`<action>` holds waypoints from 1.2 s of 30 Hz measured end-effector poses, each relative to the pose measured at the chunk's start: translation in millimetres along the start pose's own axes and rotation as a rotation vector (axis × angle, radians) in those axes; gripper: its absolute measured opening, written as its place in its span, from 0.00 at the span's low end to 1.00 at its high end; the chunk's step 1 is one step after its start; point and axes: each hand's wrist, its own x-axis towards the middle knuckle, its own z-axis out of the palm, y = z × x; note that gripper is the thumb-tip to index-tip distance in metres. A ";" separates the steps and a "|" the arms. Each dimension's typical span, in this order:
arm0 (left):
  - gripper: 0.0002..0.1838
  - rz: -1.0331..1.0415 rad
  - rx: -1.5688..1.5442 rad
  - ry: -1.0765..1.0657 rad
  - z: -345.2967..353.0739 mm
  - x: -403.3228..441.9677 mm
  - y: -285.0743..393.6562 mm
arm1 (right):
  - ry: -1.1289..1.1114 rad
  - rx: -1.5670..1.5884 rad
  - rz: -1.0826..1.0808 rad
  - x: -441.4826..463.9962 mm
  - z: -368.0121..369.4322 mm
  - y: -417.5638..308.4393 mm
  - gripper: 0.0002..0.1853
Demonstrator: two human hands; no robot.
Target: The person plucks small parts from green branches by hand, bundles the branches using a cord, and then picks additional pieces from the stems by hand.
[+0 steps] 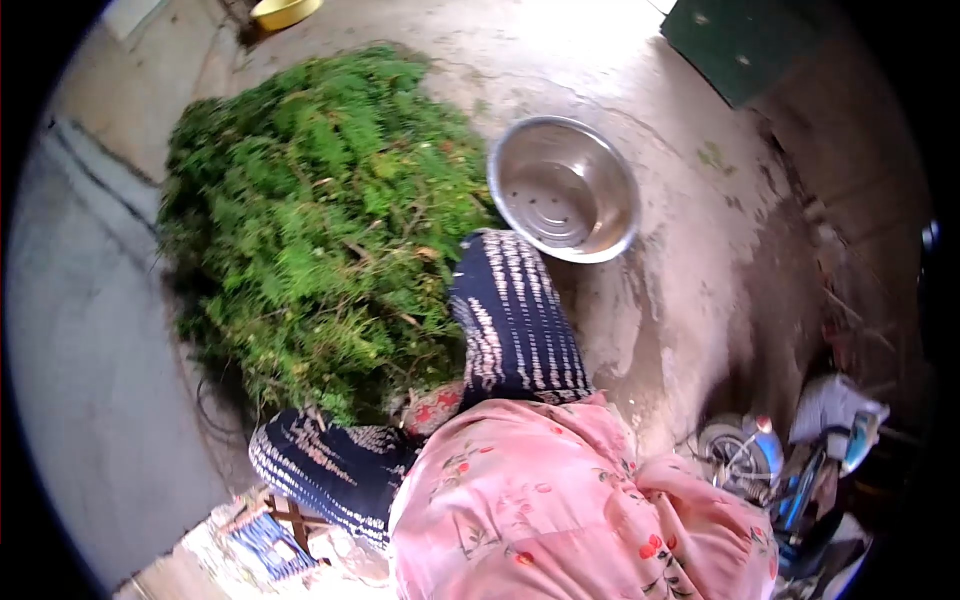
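Neither of my hands shows; the pink floral top [510, 490] fills the bottom middle, and its loose fold at the right may be a sleeve. Both knees, in dark patterned trousers [525, 325], are bent apart. Right in front of them lies a large heap of leafy green branches [330, 220], with feathery leaves and thin stems. A shiny metal basin [565, 190] stands just beyond the right knee, beside the heap. A few small dark specks dot its inside.
A yellow basin [285, 12] is at the top left, near the wall. A dark green box-like object [735, 45] stands at the top right. Low on the right is a small wheeled vehicle [740, 450] among clutter. Damp patches mark the concrete floor [680, 220].
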 end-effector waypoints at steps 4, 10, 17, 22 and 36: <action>0.14 -0.035 -0.053 0.007 17.4 -23.6 -14.0 | -0.012 -0.016 -0.036 8.1 3.0 -12.2 0.13; 0.14 -0.090 -0.151 0.019 67.3 -77.0 -48.1 | -0.050 -0.091 -0.233 30.0 31.1 -78.3 0.13; 0.13 0.039 -0.096 -0.172 132.8 -122.4 -21.2 | -0.069 -0.116 -0.811 1.9 117.8 -256.8 0.13; 0.13 0.093 -0.019 -0.243 125.5 -132.6 -17.5 | -0.051 0.005 -1.072 -42.2 121.7 -312.3 0.13; 0.05 0.420 0.074 1.109 -86.1 -44.0 150.7 | -0.881 -0.050 -1.764 -329.7 174.9 -320.7 0.13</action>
